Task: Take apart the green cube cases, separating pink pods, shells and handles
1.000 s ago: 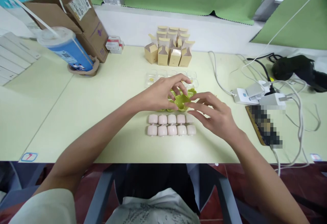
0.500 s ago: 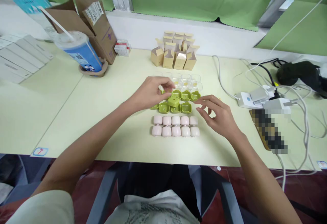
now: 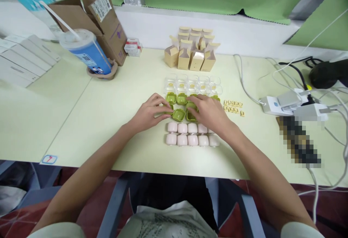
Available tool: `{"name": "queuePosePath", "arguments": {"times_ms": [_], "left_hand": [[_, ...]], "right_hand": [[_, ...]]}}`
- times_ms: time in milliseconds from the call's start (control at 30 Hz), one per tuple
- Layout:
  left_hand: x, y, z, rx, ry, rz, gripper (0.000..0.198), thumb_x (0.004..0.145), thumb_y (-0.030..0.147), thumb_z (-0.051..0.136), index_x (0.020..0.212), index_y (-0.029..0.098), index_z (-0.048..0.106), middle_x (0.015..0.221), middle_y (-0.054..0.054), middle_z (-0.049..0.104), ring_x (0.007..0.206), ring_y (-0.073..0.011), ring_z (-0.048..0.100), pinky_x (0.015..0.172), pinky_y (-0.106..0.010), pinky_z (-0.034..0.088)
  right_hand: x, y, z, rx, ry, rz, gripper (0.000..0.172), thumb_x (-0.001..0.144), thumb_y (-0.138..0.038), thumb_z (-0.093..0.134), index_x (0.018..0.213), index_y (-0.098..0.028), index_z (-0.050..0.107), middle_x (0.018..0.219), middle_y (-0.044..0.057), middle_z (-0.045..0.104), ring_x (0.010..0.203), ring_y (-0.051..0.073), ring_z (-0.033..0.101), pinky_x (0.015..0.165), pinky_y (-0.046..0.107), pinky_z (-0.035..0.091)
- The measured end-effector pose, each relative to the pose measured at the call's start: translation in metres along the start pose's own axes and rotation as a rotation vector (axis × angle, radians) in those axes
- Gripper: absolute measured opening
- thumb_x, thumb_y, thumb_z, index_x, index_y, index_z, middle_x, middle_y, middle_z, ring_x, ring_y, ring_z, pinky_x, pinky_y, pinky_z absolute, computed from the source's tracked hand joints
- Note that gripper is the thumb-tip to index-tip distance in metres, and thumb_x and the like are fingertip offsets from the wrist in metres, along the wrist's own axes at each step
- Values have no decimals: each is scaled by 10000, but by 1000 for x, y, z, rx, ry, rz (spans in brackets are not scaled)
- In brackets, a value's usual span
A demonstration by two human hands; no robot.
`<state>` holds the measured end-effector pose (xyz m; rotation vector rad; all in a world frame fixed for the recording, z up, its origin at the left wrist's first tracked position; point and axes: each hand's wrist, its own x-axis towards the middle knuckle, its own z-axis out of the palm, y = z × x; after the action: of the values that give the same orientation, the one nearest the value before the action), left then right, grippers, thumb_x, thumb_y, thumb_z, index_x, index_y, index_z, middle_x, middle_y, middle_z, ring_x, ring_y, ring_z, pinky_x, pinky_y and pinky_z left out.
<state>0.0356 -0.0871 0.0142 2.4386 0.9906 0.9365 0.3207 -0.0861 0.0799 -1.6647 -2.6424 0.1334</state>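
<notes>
Small green flower-edged cups (image 3: 178, 115) stand in two rows on the table. My left hand (image 3: 148, 114) is at the left end of the front row, thumb and fingers closed around the edge of one cup (image 3: 171, 108). My right hand (image 3: 210, 112) reaches over the right part of the rows and hides several cups. Its thumb and fingertips close on a green piece (image 3: 191, 106) that overlaps a front-row cup. Nearer me are two rows of pale pink rounded pieces (image 3: 193, 140), partly beneath my right wrist. Clear plastic covers (image 3: 192, 84) line up behind the cups.
Small yellow ring-like pieces (image 3: 233, 107) lie right of the cups. Open small cardboard boxes (image 3: 196, 59) stand at the back. To the left are a blue drink cup (image 3: 91, 55) and a large carton (image 3: 111, 35); to the right, a power strip (image 3: 274, 105) with cables.
My left hand has moved left and down to the front row's left end. My right hand has moved left onto the green piece, uncovering the yellow pieces. The view has shifted slightly.
</notes>
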Motion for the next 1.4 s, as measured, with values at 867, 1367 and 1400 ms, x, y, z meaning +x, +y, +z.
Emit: {"name": "queuePosePath", "arguments": {"times_ms": [867, 1367, 1400], "left_hand": [[5, 4, 25, 122, -25, -35, 249, 1151, 383, 731, 1019, 314, 931, 1008, -75, 865, 994, -258, 704, 911, -431, 594], [9, -3, 31, 219, 129, 234, 150, 1128, 254, 814, 998, 239, 887, 948, -32, 852, 891, -190, 699, 757, -308, 574], [9, -3, 32, 220, 134, 240, 142, 1122, 245, 821, 995, 234, 884, 946, -33, 849, 893, -190, 698, 763, -308, 575]], "right_hand": [[-64, 99, 40, 480, 331, 237, 275, 1005, -238, 683, 1099, -165, 930, 998, 120, 876, 691, 240, 792, 832, 445, 680], [-42, 84, 28, 305, 102, -249, 192, 1094, -179, 803, 1158, -251, 969, 1174, 77, 888, 997, 268, 855, 814, 382, 604], [-41, 84, 29, 298, 104, -250, 192, 1097, -180, 798, 1139, -250, 971, 1167, 76, 890, 984, 267, 855, 805, 379, 599]]}}
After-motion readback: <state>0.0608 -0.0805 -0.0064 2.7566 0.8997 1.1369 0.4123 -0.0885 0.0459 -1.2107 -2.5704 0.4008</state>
